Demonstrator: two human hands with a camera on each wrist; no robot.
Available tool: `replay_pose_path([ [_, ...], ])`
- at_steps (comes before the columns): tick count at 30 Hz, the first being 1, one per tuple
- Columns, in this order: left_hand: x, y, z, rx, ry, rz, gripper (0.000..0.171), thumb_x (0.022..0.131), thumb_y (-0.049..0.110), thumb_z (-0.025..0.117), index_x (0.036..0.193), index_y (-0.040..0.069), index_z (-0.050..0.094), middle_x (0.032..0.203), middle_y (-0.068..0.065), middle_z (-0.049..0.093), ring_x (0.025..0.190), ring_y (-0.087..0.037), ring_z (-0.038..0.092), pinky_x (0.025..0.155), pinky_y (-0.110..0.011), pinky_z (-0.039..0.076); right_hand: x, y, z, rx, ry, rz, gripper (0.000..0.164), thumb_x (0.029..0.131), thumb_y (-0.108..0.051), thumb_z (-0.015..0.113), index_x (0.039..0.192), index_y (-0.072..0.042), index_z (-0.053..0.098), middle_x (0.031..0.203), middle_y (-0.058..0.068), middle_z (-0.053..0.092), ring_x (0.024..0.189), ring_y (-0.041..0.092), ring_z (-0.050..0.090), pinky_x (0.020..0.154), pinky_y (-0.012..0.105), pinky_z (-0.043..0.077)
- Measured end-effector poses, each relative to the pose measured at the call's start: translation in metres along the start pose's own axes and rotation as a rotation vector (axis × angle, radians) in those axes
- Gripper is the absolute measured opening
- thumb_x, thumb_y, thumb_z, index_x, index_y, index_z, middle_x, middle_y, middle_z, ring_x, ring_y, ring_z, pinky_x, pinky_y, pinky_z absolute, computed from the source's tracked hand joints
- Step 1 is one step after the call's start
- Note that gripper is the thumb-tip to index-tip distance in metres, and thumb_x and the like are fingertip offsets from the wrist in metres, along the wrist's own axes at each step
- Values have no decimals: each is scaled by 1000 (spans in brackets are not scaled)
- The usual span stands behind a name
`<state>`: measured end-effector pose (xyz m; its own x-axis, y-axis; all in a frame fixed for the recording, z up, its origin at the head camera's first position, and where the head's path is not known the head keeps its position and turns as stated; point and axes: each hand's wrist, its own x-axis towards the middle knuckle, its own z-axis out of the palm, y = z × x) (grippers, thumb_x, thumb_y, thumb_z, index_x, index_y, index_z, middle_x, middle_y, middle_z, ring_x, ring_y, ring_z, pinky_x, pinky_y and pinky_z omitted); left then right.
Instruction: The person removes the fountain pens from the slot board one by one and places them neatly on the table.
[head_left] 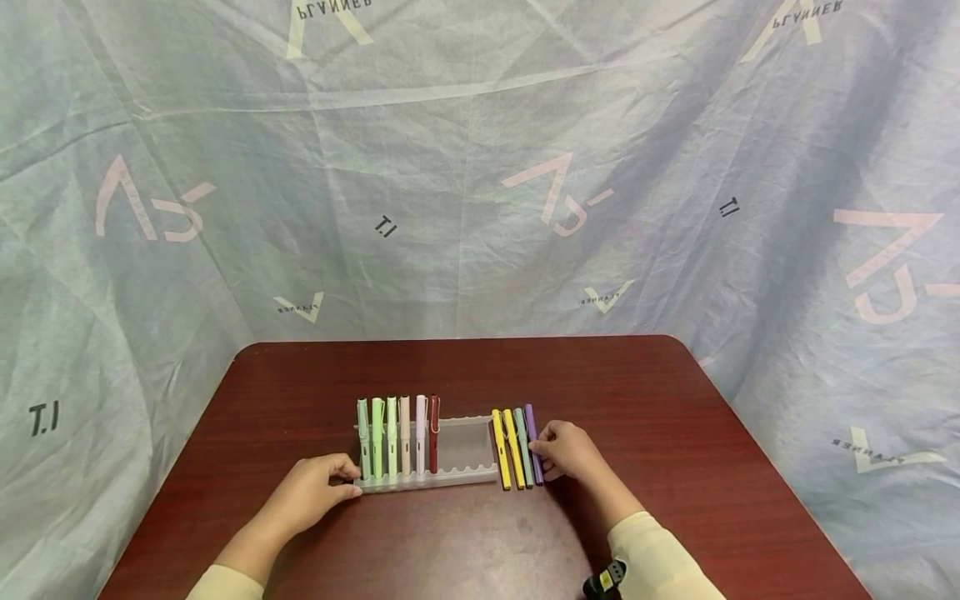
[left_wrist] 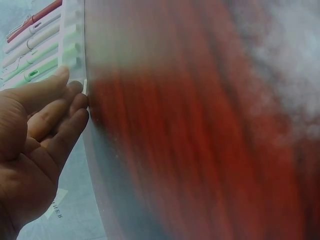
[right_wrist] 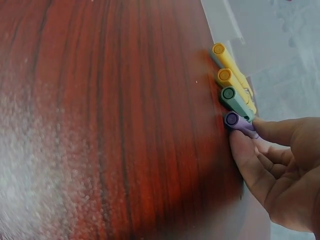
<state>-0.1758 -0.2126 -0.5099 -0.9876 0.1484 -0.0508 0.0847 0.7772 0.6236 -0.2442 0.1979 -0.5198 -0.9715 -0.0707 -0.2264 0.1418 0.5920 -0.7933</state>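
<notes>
My left hand (head_left: 311, 492) holds the front left corner of a clear plastic pen tray (head_left: 465, 450), thumb and fingers about its edge. Side by side in the tray's left part lie a grey-green pen (head_left: 364, 442), two light green pens (head_left: 377, 442), a beige pen (head_left: 406, 433), a pale lilac pen (head_left: 421, 433) and a dark red pen (head_left: 434, 442). On the right, my right hand (head_left: 570, 450) pinches a purple pen (right_wrist: 244, 126) between thumb and fingers. Beside it on the table lie a green pen (right_wrist: 237, 103) and two yellow pens (right_wrist: 231, 62).
The dark red wooden table (head_left: 420, 550) has rounded far corners. Grey printed cloth (head_left: 465, 233) hangs behind it and at both sides. A small black device (head_left: 604, 579) is by the right sleeve (head_left: 660, 558). Bare slots (head_left: 468, 472) show in the tray's right part.
</notes>
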Motion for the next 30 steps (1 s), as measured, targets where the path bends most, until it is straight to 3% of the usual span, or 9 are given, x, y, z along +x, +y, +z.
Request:
replay_pose_path([
  [19, 0, -1, -1, -9, -3, -7, 14, 82, 21, 79, 90, 27, 69, 94, 13, 70, 90, -9, 65, 81, -36, 53, 1, -1, 0, 48, -16, 13, 18, 91, -9, 69, 100, 2, 57, 86, 15, 63, 68, 25, 65, 54, 37, 58],
  [26, -1, 0, 0, -16, -9, -12, 13, 83, 22, 79, 91, 27, 69, 95, 13, 70, 91, -9, 65, 81, -36, 53, 0, -2, -5, 39, 10, -3, 24, 94, -25, 66, 95, -1, 61, 74, 15, 61, 66, 24, 63, 53, 36, 58],
  [30, -1, 0, 1, -16, -9, -11, 14, 83, 21, 79, 91, 26, 69, 95, 13, 70, 91, -10, 65, 81, -37, 53, 2, -4, -7, 41, 41, -52, 26, 96, -30, 64, 97, -4, 62, 78, 13, 63, 66, 23, 62, 54, 35, 57],
])
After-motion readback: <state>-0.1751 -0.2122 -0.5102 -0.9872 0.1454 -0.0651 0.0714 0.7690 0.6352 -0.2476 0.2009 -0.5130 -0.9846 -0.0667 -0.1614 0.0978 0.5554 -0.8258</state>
